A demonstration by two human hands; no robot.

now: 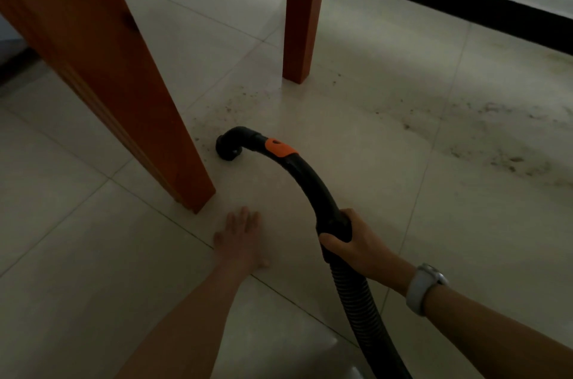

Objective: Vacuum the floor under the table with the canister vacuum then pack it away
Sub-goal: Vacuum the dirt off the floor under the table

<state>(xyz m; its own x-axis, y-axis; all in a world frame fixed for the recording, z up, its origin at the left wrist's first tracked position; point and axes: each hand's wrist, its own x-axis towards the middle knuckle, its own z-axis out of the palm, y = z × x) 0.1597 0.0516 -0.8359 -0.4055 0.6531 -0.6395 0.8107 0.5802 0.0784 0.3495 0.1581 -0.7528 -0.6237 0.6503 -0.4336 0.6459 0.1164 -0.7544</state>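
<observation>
Down low, at far left, a thick wooden table leg (102, 68) slants across pale floor tiles (77, 239). Just right of its foot, the person's left hand (243, 239) lies flat on the floor, fingers straight and spread, holding nothing. Next comes the vacuum's curved black handle pipe (297, 173) with an orange slider (279, 147); its open nozzle end (228, 149) sits at the floor near the leg, beside scattered crumbs (235, 102). A second table leg (302, 12) stands behind. The right hand (350, 239), wearing a white watch (423, 287), grips the pipe where the ribbed hose (359, 310) begins. Dirt streaks (496, 142) mark tiles at right, below a black skirting board (449, 3).
</observation>
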